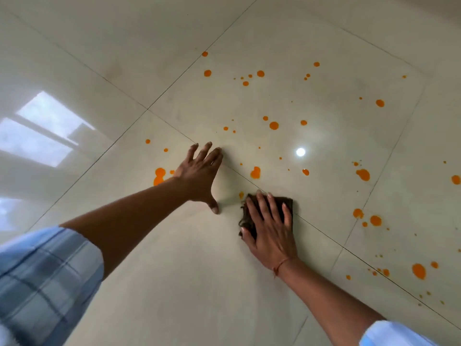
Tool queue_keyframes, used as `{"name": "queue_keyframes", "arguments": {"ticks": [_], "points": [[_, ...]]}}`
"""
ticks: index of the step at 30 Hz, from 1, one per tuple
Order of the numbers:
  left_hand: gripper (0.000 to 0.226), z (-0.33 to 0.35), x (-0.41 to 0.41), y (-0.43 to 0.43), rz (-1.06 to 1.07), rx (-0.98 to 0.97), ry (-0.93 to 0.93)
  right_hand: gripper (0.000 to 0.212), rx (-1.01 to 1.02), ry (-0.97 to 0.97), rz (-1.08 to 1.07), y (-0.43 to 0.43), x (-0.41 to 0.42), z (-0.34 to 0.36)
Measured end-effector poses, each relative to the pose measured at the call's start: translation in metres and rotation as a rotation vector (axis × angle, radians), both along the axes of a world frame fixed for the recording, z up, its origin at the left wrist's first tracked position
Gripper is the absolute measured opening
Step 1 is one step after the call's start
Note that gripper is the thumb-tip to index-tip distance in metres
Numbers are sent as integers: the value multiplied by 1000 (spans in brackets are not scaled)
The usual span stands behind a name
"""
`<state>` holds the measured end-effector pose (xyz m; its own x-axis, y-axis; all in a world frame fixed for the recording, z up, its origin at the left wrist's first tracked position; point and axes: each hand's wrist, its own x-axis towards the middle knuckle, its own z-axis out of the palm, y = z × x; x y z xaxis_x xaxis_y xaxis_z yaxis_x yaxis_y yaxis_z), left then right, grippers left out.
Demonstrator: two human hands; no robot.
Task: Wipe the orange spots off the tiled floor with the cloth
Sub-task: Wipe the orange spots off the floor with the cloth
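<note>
Glossy cream floor tiles [189, 283] fill the view. Several orange spots are scattered over the middle and right, among them a large one [363, 174] at mid right, one [255, 172] just beyond the cloth, and a blotch [158, 176] partly hidden behind my left wrist. A dark brown cloth [287, 204] lies flat on a grout line. My right hand [269, 228] presses on it, fingers spread over the cloth. My left hand [200, 176] rests flat on the floor, fingers apart, holding nothing, to the left of the cloth.
Dark grout lines [349, 253] cross the floor diagonally. A window reflection [45, 128] shines on the tiles at left, and a round lamp glare [300, 152] sits mid floor. More orange spots [418, 270] lie at lower right.
</note>
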<state>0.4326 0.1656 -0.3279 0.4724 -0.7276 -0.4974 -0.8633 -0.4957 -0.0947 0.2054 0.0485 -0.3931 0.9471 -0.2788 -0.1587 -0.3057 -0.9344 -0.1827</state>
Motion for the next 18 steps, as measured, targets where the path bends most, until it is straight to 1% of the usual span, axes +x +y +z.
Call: {"name": "queue_keyframes", "arguments": {"ticks": [3,5,7,9,11,13,15,17,18], "points": [[156,-14,6,0,22,-34,20,70,-44,-19,-131,-24,93,5],[156,-22,9,2,35,-53,48,69,-52,-2,-180,-29,125,5],[155,-21,9,4,52,-70,79,70,-66,0,-116,-18,106,3],[155,-17,9,4,55,-66,103,71,-45,31,-16,8,53,5],[155,-13,7,4,65,-70,117,71,-34,66,14,17,19,10],[155,-14,8,3,76,-74,125,70,-16,77,18,4,41,9],[155,-16,9,4,76,-108,127,70,-44,62,5,-10,94,12],[155,-22,10,9,91,-148,160,71,-49,40,-48,-18,140,13],[155,-27,11,10,96,-171,170,70,-53,21,-77,-17,149,8]]}}
